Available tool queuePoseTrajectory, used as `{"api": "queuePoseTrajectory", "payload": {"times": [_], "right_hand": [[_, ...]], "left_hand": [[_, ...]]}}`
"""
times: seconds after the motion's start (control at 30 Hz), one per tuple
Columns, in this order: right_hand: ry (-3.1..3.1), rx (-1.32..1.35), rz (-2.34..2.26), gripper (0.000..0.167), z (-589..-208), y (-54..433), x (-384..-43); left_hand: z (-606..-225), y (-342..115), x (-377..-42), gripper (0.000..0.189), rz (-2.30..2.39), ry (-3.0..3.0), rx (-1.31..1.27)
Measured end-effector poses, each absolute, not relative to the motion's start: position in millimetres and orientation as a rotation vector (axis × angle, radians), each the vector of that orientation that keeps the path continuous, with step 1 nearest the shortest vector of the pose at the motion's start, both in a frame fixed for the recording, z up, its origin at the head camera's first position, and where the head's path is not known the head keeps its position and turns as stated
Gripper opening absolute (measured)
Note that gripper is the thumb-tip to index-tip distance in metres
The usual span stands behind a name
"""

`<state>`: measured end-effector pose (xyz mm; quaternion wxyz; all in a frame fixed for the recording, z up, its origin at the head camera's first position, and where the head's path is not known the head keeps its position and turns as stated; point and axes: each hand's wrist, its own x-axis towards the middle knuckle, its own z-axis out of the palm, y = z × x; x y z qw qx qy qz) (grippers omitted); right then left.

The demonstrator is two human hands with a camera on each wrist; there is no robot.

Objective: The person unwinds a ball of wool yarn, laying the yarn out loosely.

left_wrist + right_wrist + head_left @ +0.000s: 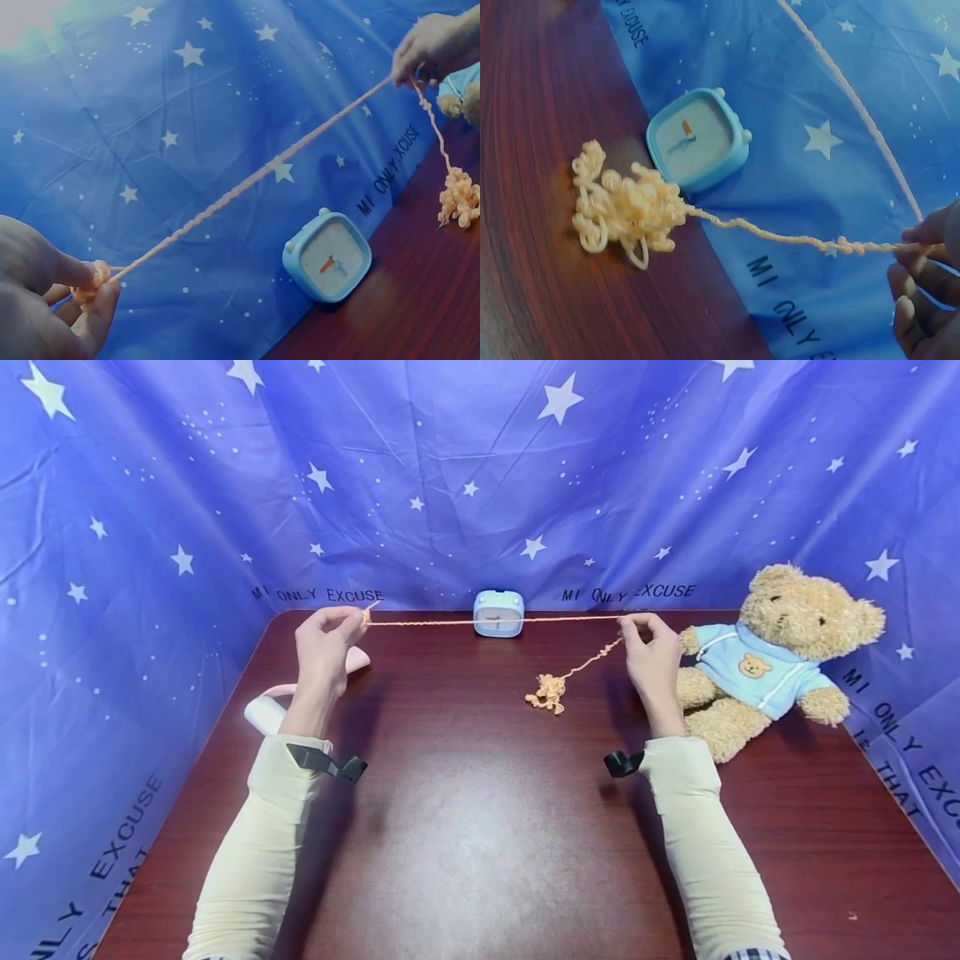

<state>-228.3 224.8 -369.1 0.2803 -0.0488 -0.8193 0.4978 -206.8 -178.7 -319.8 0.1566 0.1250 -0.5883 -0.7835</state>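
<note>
An orange-peach strand of yarn (435, 623) runs straight and taut between both hands, above the table. My left hand (324, 647) pinches one end, where a small knotted bunch (91, 283) of yarn shows between thumb and fingers, a short tail sticking out. On the other side my right hand (651, 656) pinches the strand between thumb and fingertips. From those fingertips a kinked length of yarn (780, 236) slants down to a tangled clump (630, 206), seen left of the right hand in the head view.
A light blue clock (498, 614) stands at the table's back edge, behind the strand. The teddy bear (780, 652) in a blue top sits right of my right hand. Beside my left forearm lies a white and pink object (268, 714), partly hidden. Starry blue cloth (450, 460) surrounds the table (480, 827).
</note>
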Motion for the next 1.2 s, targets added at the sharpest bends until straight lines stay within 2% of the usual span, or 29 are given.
{"api": "queuePoseTrajectory", "payload": {"times": [0.2,0.5,0.7,0.93,1.2], "right_hand": [[-2.422,-0.127,1.17,0.026,-376.6,229.9,-228.8],[-2.77,0.18,1.053,0.017,-400.7,213.3,-227.5],[-2.88,0.27,1.03,0.013,-409.3,201.6,-224.9],[-2.931,0.344,1.006,0.013,-407.9,196.2,-226.0],[-2.842,0.462,1.019,0.014,-386.3,172.9,-223.6]], "left_hand": [[-321.5,-180.1,-208.4,0.009,-2.34,-1.536,0.297],[-324.9,-172.6,-209.7,0.013,-2.388,-1.522,0.256],[-327.1,-170.3,-209.7,0.013,-2.41,-1.591,0.233],[-327.7,-164.7,-207.3,0.01,-2.407,-1.678,0.162],[-327.5,-154.6,-206.6,0.01,-2.359,-1.748,0.054]]}}
